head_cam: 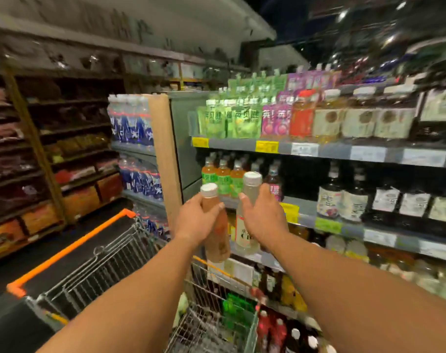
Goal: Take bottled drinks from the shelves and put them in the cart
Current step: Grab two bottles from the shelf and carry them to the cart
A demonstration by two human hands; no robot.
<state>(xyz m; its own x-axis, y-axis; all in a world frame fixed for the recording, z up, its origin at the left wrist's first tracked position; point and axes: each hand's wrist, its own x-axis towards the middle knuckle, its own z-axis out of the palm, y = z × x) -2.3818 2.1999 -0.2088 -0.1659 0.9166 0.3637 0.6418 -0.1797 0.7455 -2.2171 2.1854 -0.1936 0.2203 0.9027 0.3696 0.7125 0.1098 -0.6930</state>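
Open space lies at 7 o'clock over the wire cart [110,261], its basket mouth unobstructed between the orange handle [64,250] and the far rim. At 3 o'clock the shelves [344,151] stand packed with bottles, leaving no gap. A cardboard end panel [163,159] blocks 11 o'clock. Both hands' bottles, peach bottle [217,233] and pale bottle [247,220], nearly touch.

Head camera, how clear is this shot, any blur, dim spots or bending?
Head view: wide-angle bend curves the shelf edges; motion blur smears labels and ceiling lights; left shelves are dim. Sharpest at centre: left hand grips the orange bottle, right hand the pale bottle, above the cart.
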